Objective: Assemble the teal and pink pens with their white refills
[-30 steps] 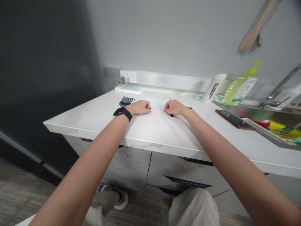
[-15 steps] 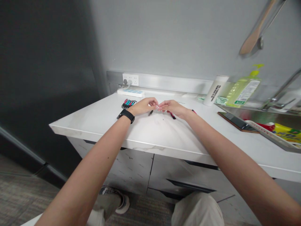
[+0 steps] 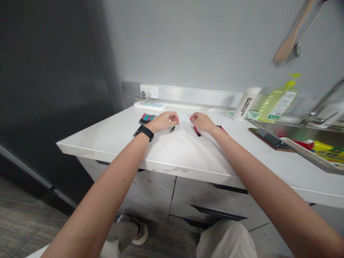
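Observation:
My left hand [image 3: 167, 121], with a black watch band on its wrist, hovers over the white countertop [image 3: 172, 154]. Its fingers are curled into a pinch, and what they hold, if anything, is too small to make out. Just below it lies a short black pen piece [image 3: 172, 129]. My right hand [image 3: 202, 121] is closed the same way, its fingertips beside a tiny thin item [image 3: 189, 115]. Under that hand rests a red and black pen barrel [image 3: 197, 131]. Between the hands lies a thin, pale stick like a pen refill [image 3: 186, 133].
Several red, blue and black pens [image 3: 147, 119] lie in a row at left, near a power strip [image 3: 149, 106]. More pen parts [image 3: 222, 129] lie past my right wrist. A white tube [image 3: 246, 104], soap bottle [image 3: 279, 102], phone [image 3: 272, 139] and sink [image 3: 309, 157] are at right.
My hands were together at the fingertips and are now apart, the right one shifted to the right. The red barrel and the thin stick show more fully.

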A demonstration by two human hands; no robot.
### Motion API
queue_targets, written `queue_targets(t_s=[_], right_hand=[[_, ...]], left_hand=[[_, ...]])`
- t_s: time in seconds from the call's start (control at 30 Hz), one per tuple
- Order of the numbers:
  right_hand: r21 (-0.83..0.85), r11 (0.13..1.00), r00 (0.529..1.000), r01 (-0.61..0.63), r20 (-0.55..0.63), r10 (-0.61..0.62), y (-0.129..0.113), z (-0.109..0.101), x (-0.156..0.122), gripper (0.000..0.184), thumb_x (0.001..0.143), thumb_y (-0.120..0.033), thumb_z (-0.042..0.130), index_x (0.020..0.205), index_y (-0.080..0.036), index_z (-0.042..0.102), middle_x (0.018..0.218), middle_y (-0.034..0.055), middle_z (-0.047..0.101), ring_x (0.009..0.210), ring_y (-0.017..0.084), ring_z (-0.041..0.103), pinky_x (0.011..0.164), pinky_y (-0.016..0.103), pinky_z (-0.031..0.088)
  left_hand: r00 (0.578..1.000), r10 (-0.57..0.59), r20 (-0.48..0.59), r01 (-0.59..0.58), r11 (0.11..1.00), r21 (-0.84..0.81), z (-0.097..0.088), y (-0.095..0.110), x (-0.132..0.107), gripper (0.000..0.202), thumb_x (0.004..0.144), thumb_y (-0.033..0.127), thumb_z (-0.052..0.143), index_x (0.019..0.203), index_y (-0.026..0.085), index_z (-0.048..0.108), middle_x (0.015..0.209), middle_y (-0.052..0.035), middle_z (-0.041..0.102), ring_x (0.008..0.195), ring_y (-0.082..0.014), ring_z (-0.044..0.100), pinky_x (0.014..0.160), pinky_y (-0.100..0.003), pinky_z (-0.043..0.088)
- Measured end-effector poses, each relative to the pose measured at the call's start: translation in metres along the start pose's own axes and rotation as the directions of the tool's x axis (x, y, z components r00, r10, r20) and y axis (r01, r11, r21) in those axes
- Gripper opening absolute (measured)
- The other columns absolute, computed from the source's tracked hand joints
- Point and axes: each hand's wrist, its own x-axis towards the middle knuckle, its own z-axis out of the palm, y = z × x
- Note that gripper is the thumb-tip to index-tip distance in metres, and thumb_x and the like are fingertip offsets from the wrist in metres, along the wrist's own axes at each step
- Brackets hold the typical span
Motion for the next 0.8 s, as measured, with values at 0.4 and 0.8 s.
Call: queue_targets(t_s=[0.4, 0.8], right_hand=[[-0.116, 0.993, 0.99, 0.022, 0.138, -0.005, -0.003, 0.002, -0.003, 0.028, 0.068, -0.009, 0.059, 0.094, -0.014, 0.067, 0.087, 0.0074, 0.07, 0.073, 0.016, 0.062, 0.067, 0.024, 0.045], [0.262, 0.956, 0.959, 0.129, 0.212, -0.188, -0.013, 0.002, -0.007, 0.014, 0.073, -0.011, 0.061, 0.085, -0.012, 0.069, 0.074, 0.004, 0.068, 0.063, 0.011, 0.056, 0.061, 0.021, 0.044]], left_hand=[[1.0, 0.003, 0.021, -0.003, 1.0, 0.004, 0.001, -0.005, -0.001, 0.011, 0.071, 0.025, 0.061, 0.078, 0.016, 0.06, 0.079, -0.0029, 0.064, 0.075, -0.0134, 0.057, 0.075, -0.028, 0.045], [0.999, 0.021, -0.039, -0.019, 0.999, 0.039, -0.001, 0.002, -0.002, 0.009, 0.075, 0.023, 0.058, 0.078, 0.015, 0.06, 0.082, -0.0035, 0.064, 0.079, -0.0139, 0.057, 0.077, -0.029, 0.044]])
